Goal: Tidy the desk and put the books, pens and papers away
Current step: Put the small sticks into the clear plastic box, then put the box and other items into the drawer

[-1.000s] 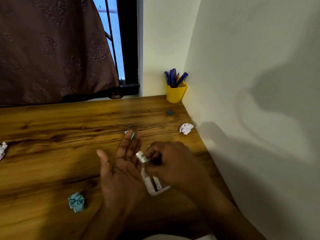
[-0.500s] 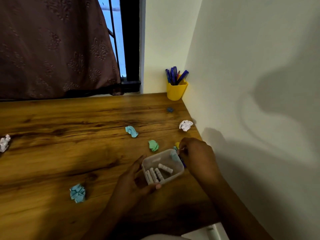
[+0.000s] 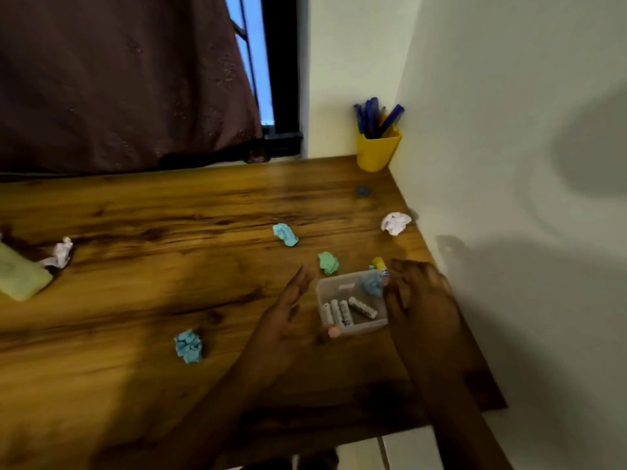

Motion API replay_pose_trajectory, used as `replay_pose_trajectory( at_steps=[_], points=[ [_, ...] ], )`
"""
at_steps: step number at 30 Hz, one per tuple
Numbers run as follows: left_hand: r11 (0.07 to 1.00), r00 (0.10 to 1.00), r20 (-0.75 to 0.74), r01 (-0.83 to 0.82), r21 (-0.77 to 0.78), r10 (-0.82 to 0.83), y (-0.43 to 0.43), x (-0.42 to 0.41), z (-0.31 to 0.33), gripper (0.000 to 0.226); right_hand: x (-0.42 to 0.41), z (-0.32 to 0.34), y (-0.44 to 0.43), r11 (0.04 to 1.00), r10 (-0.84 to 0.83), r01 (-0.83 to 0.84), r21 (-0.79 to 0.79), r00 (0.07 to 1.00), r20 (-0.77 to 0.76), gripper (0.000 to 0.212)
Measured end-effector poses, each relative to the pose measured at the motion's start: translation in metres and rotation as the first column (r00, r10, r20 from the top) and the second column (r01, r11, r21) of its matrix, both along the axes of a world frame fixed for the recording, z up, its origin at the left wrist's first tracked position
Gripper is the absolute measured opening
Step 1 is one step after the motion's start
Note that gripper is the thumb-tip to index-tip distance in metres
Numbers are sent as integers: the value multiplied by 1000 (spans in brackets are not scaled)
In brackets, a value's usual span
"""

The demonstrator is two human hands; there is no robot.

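Observation:
A small clear plastic box (image 3: 353, 329) rests on the wooden desk (image 3: 152, 300) with several white batteries (image 3: 342, 312) in it and a crumpled blue paper (image 3: 371, 283) at its far right corner. My left hand (image 3: 288, 320) is on the box's left side, thumb pressed on its front wall, fingers stretched out. My right hand (image 3: 417, 293) is curled at the box's right side, fingertips pinched on a small white-blue object (image 3: 385, 273). Crumpled paper balls lie about: teal (image 3: 285, 235), green (image 3: 328, 262), white (image 3: 395, 223), blue (image 3: 188, 346).
A yellow cup (image 3: 376, 154) of blue pens (image 3: 373, 113) stands in the far right corner against the wall. A pale pink paper ball (image 3: 59, 252) and a yellow-green cloth (image 3: 20, 276) lie at the left. A small dark blue bit (image 3: 363, 191) and a yellow bit (image 3: 378, 262) sit near the wall.
The box, held tilted up between both hands a second ago, now lies flat on the desk. My right hand has moved to its far right corner.

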State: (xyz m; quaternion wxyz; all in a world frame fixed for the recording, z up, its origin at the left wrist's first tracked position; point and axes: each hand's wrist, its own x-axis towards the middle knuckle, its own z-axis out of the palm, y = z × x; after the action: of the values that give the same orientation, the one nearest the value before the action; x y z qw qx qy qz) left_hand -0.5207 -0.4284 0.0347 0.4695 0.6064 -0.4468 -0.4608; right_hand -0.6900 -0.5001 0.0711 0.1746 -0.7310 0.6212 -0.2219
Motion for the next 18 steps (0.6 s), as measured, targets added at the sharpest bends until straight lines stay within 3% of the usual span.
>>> replay_pose_trajectory(
  at_steps=[2, 3, 8, 11, 18],
  points=[
    [995, 994, 49, -93, -40, 95, 14, 17, 10, 77, 21, 14, 15, 972, 74, -64, -227, 997, 36, 33],
    [989, 989, 44, -137, -49, 139, 21, 25, 15, 68, 31, 19, 23, 961, 116, -91, -262, 990, 80, 32],
    [911, 924, -16, -378, -162, 381, 86, 117, 46, 36, 135, 22, 71, 903, 429, -401, -154, 842, 328, 28],
    [791, 813, -5, -567, -229, 582, 151, 188, 59, 32, 216, 20, 111, 799, 584, -589, -121, 714, 386, 12],
    [547, 557, 27, -805, -227, 830, 333, 366, 74, 23, 430, 17, 229, 595, 721, -796, -110, 469, 510, 17]
  ],
)
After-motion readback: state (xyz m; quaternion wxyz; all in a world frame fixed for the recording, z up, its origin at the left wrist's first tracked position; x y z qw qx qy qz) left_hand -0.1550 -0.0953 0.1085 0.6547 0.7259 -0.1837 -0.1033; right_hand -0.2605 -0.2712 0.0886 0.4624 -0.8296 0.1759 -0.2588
